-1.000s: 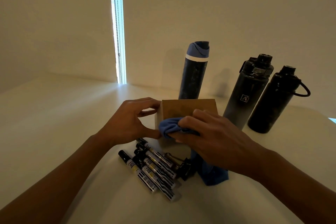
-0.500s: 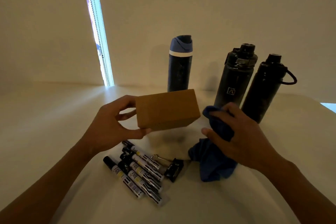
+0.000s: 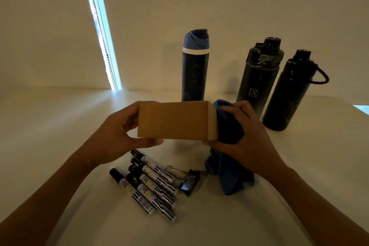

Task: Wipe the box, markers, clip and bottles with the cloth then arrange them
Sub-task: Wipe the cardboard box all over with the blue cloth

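Observation:
My left hand grips the left end of a brown cardboard box, held above the table. My right hand holds a blue cloth bunched against the box's right end; the cloth's tail hangs down to the table. Below the box lie several black-capped markers side by side, with a black binder clip just to their right. Three dark bottles stand at the back: a tall one with a blue lid, one with a logo, and one with a loop handle.
A pale table runs to a light wall. A bright window slit with a bead chain stands at the back left. The table's right corner lies past the bottles.
The box has been turned so its long face looks at me. My right hand with the cloth moved from beside the box onto its right end.

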The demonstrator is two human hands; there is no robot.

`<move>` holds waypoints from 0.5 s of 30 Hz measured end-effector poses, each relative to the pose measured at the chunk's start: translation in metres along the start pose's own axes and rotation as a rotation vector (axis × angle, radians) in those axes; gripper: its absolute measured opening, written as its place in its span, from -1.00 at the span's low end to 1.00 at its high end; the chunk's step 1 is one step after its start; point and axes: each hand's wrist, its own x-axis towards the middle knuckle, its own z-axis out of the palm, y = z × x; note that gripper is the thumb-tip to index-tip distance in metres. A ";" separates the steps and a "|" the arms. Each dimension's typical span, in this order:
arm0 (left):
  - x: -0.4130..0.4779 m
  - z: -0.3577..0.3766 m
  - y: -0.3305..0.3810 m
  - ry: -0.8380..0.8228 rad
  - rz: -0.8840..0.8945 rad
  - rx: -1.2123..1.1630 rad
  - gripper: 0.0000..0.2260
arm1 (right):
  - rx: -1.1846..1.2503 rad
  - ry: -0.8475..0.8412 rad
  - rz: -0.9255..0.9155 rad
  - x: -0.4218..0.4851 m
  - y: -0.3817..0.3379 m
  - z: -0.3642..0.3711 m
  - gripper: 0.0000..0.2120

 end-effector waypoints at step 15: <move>0.002 -0.004 -0.008 0.205 0.282 0.471 -0.29 | -0.199 0.086 0.010 -0.010 -0.006 0.000 -0.21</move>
